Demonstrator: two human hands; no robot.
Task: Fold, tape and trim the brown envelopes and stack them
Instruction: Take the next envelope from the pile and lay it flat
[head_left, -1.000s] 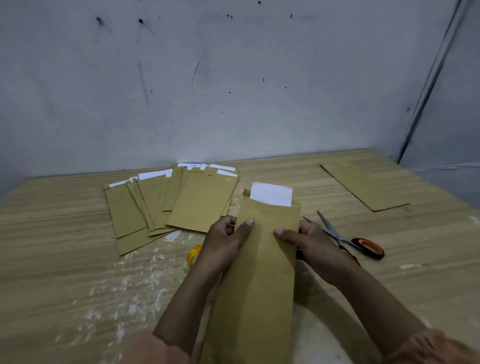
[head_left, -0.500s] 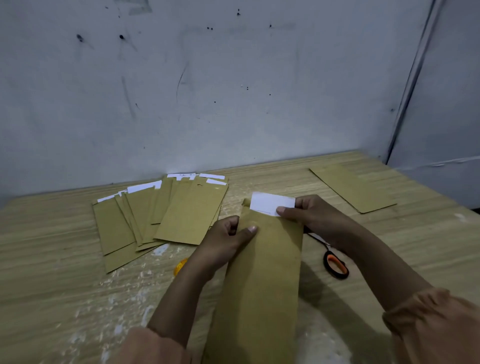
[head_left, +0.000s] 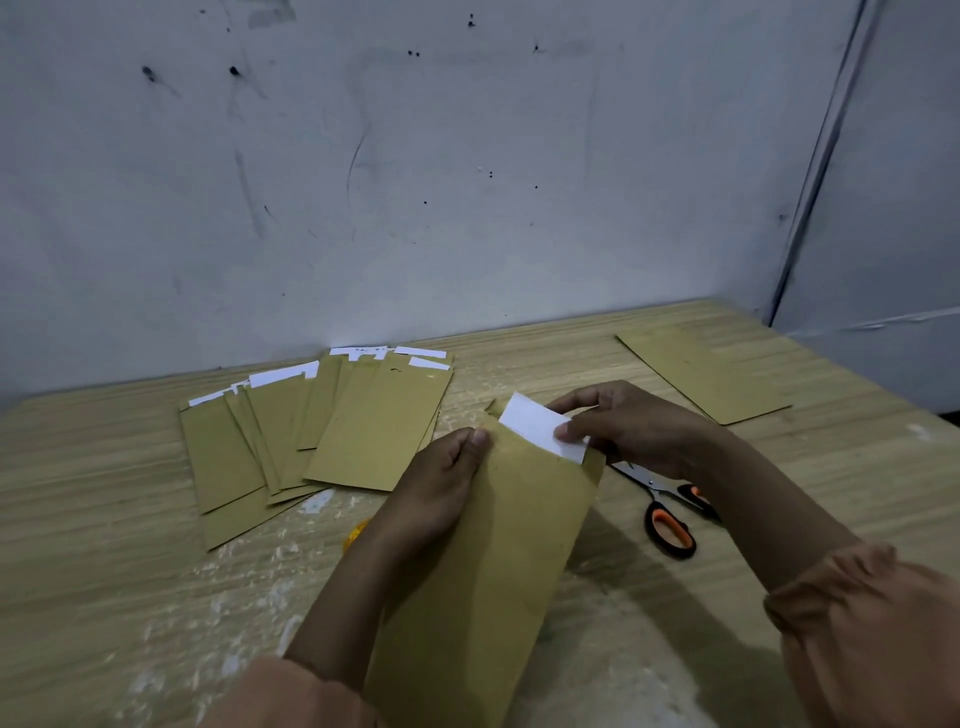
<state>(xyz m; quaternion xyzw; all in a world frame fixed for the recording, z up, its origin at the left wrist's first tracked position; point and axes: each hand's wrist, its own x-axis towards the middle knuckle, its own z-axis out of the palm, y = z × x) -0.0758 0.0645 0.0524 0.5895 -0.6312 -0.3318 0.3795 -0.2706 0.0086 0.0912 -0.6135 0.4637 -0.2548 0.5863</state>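
Note:
A long brown envelope (head_left: 488, 561) lies lengthwise in front of me, tilted a little to the right. A white strip (head_left: 535, 428) sticks out of its far end. My left hand (head_left: 441, 488) grips the envelope's left edge near the top, thumb on the paper. My right hand (head_left: 628, 426) pinches the white strip at its right end. A fanned stack of brown envelopes (head_left: 322, 431) with white strips lies at the back left. Orange-handled scissors (head_left: 667, 512) rest on the table right of the envelope, blades partly hidden by my right wrist.
One more brown envelope (head_left: 701, 374) lies flat at the back right of the wooden table (head_left: 104, 545). A yellow object (head_left: 353, 535) peeks out under my left forearm. White dust marks the table front. A grey wall stands close behind.
My right hand has moved from the envelope's right edge up to the white strip and grips it. The envelope's top has tilted right. My left hand has stayed on the left edge.

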